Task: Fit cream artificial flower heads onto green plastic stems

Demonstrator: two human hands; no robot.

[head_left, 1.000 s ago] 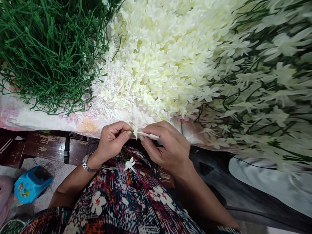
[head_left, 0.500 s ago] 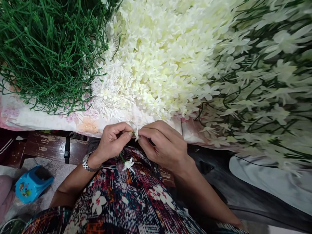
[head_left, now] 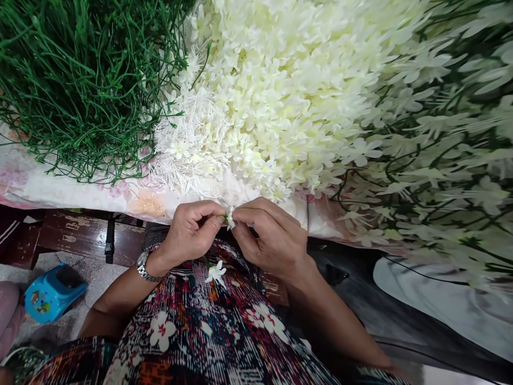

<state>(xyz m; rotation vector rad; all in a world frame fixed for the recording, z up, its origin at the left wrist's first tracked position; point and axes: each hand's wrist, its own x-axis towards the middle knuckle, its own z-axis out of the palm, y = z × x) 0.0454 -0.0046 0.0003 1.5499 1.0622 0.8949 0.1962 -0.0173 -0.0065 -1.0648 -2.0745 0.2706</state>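
Evidently for steadiness, my left hand (head_left: 192, 235) pinches a thin green plastic-looking stem (head_left: 226, 217), my right hand (head_left: 276, 243) the small white flower (head_left: 231, 220) between them. Yellowish-white blossoms (head_left: 296, 107) and branching green stems (head_left: 88, 91) lie heaped beyond, probably for easy reach.

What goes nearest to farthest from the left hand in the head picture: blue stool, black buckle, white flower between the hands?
1. White flower, just right of the left hand.
2. Black buckle, to its left.
3. Blue stool, farther left and lower.
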